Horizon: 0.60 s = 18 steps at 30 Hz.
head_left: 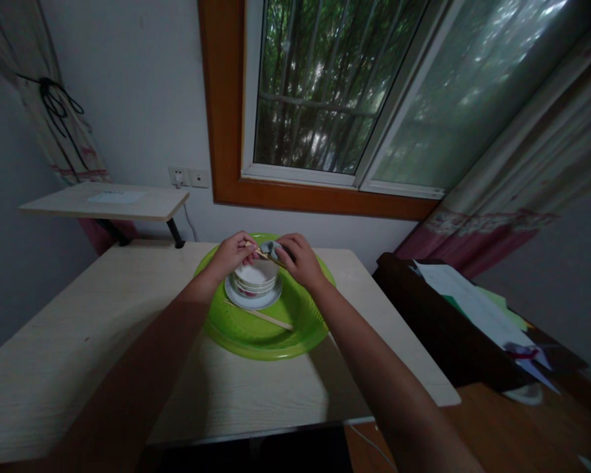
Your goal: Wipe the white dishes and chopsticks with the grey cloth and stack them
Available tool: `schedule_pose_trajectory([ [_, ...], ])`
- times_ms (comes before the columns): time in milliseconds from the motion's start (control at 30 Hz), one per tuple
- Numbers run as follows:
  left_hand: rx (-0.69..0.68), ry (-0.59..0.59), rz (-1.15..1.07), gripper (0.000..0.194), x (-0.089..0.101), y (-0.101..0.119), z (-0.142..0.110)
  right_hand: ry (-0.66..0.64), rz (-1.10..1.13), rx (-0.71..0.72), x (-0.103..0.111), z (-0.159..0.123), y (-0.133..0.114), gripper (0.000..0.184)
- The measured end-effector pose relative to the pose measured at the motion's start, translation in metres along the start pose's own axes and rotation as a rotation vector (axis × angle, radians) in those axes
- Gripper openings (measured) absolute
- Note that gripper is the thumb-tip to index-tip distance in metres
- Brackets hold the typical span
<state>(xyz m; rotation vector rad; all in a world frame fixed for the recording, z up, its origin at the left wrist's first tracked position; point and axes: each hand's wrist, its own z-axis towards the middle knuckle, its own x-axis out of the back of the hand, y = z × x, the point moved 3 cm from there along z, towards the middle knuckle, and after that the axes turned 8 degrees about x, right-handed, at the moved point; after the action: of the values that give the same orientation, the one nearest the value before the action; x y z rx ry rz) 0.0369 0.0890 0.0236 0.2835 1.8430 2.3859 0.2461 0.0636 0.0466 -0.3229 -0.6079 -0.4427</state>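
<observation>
Holding a slender, yellowish utensil (262, 251) over a green basin (263, 353), the person works with both hands close together. Left hand (237, 254): fingers and thumb pinched closed on one end of the utensil. Right hand (299, 259): fingers curled closed on a grey cloth (270, 247), which bunches against the utensil between the two hands. Exact type of utensil cannot be told; it is small and partly covered.

Basin: stands on a pale wood-grain counter (364, 315), towards its far edge. Inside, a stack of white bowls (254, 281) sits upright on a white plate (256, 304), just below the left hand. Light-coloured chopsticks (268, 318) lie in the basin on the near side of the plate, slanting down to the right.

Surroundings: a raised shelf (64, 201) at the counter's far left bears a sheet of paper (115, 197). Wall sockets (188, 177) above and to the right of it; one has a plug in it. Wood-framed window (325, 92) beyond the basin, greenery outside. Right of the counter, papers (467, 299) lie on dark brown furniture (418, 322).
</observation>
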Motion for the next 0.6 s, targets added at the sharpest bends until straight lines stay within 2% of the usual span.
schedule_pose_trajectory([
  [100, -0.005, 0.011, 0.003, 0.023, 0.000, -0.001, 0.001, -0.121, 0.081, 0.012, -0.007, -0.001, -0.002, 0.032],
  [233, -0.007, 0.055, 0.034, 0.020, 0.000, -0.002, 0.001, -0.103, 0.087, -0.029, -0.007, -0.002, 0.000, 0.033],
  [467, -0.022, -0.007, 0.150, 0.021, -0.006, -0.001, -0.001, -0.181, 0.038, 0.005, -0.010, -0.001, -0.003, 0.027],
  [600, -0.021, -0.003, 0.164, 0.019, -0.006, 0.000, -0.002, -0.198, 0.034, -0.032, -0.013, -0.001, -0.003, 0.024],
])
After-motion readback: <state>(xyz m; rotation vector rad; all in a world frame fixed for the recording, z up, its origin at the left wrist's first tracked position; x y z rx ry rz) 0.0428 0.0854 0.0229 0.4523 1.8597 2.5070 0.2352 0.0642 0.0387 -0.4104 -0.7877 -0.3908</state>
